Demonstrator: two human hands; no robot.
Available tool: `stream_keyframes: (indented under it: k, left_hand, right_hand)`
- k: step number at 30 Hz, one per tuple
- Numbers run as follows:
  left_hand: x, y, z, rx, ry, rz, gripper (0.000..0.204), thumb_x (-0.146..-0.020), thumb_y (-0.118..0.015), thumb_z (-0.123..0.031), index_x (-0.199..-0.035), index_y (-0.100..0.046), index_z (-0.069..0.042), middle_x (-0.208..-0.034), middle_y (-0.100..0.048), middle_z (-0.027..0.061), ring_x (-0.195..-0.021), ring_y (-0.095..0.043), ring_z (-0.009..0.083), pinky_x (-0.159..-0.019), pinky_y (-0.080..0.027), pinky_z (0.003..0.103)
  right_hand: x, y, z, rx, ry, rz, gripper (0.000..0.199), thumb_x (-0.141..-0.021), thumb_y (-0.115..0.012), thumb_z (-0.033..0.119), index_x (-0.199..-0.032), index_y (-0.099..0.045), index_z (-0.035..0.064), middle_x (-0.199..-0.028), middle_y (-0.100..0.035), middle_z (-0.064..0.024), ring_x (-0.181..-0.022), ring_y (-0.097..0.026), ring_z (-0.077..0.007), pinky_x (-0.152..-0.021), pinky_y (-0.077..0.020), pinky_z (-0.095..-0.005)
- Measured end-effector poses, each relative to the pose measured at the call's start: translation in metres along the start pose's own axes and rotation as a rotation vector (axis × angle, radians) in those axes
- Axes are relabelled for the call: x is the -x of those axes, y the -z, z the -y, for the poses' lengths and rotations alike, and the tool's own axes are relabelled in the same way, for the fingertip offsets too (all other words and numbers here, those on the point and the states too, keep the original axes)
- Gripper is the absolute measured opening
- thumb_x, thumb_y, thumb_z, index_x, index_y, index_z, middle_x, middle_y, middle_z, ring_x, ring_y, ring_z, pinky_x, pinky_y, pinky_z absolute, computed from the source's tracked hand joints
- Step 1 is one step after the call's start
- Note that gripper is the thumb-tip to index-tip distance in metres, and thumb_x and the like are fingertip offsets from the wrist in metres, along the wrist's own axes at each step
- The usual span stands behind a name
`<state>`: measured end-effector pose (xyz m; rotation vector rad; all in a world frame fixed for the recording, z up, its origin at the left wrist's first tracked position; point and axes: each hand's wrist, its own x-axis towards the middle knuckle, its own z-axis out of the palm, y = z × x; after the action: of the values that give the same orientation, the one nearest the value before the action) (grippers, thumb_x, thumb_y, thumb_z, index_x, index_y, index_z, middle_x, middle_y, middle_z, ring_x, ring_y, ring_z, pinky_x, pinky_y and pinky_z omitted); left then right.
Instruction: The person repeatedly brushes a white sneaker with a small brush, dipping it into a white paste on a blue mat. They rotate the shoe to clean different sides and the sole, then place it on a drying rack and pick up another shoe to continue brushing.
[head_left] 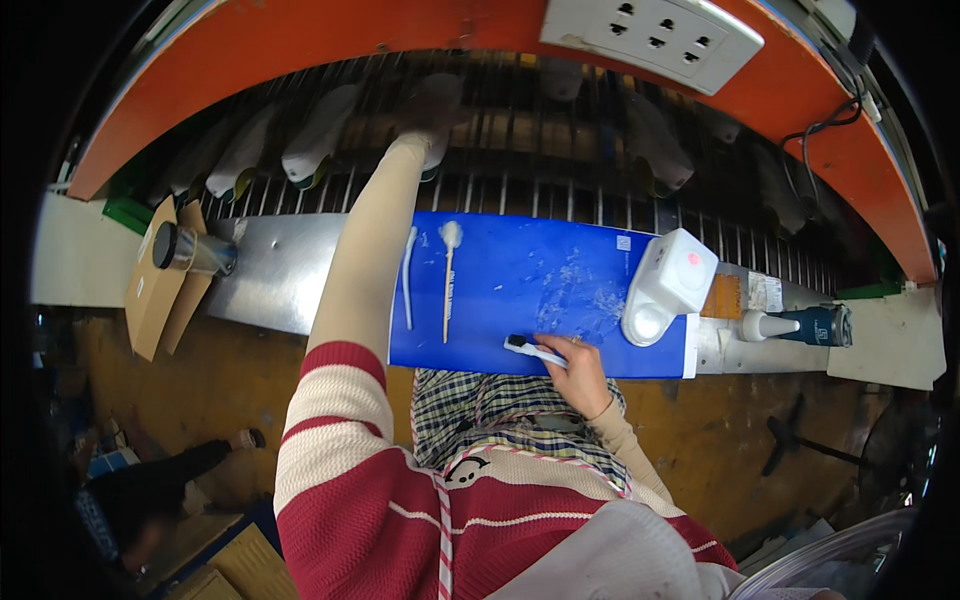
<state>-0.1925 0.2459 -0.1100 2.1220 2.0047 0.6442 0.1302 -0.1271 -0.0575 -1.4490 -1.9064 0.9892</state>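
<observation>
My left arm stretches far forward over the metal bars, and my left hand [428, 100] is in shadow on or right beside a pale shoe [438, 150]; its fingers are too dark to make out. Closer to me, my right hand [580, 375] grips a white-handled brush [537, 352] with dark bristles, held over the front edge of a blue mat [520, 300]. On that mat lie a wooden stick with a fluffy white tip [448, 280] and a thin white rod [408, 280]. A white rounded device [670, 285] with a red light stands at the mat's right.
More pale shoes [325, 135] sit on the bars in the dark space under an orange frame [440, 28] bearing a white socket panel [655, 38]. Cardboard [160, 290] and a dark-lidded jar [195, 250] stand left; a dark blue bottle [825, 326] lies right. Another person [140, 490] is lower left.
</observation>
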Motion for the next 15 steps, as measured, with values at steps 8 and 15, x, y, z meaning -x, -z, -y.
stream_keyframes:
  k: [8, 15]
  left_hand:
    - [-0.007, 0.009, 0.051, 0.309, 0.225, 0.384, 0.063, -0.077, -0.078, -0.034, -0.130, -0.061, -0.005, -0.127, -0.062, 0.0181, -0.122, -0.056, 0.0268, -0.103, -0.046, 0.039]
    - [0.169, 0.090, 0.001, 1.899, 0.329, -0.101, 0.074, -0.086, -0.074, -0.039, -0.144, -0.044, -0.005, -0.137, -0.055, 0.0195, -0.127, -0.055, 0.0323, -0.111, -0.041, 0.052]
  right_hand:
    - [0.014, 0.029, -0.021, -0.211, -0.236, 0.062, 0.026, -0.101, -0.053, 0.014, -0.116, -0.065, -0.0043, -0.099, -0.070, -0.0185, -0.066, -0.067, -0.0249, -0.065, -0.0532, -0.0345]
    - [-0.029, 0.018, -0.022, -0.853, -0.354, 0.154, 0.044, -0.107, -0.041, 0.031, -0.135, -0.053, -0.0015, -0.117, -0.067, -0.0141, -0.075, -0.071, -0.0208, -0.070, -0.0588, -0.0295]
